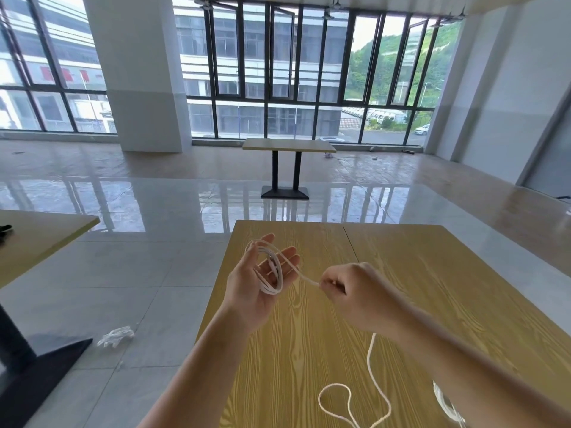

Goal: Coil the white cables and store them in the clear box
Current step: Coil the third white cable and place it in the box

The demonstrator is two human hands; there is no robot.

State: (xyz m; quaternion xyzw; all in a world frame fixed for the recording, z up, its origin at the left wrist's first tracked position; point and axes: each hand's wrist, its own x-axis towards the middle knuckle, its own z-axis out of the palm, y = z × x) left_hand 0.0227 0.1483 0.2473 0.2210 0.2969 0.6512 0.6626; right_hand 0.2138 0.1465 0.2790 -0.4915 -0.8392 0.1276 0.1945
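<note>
Here the left hand [262,282] lies open-palmed with several loops of the thin, limp white cable [272,270] draped over its fingers, while the right hand [346,291] pinches the strand beside it, slack trailing onto the tabletop [463,273].

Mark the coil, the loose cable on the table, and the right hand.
coil [272,273]: head view, strands crossing the left palm.
loose cable [370,362]: head view, stretch lying on the table.
right hand [355,291]: head view, back of the hand.

White cable [272,274] coiled around left hand [258,285]
</note>
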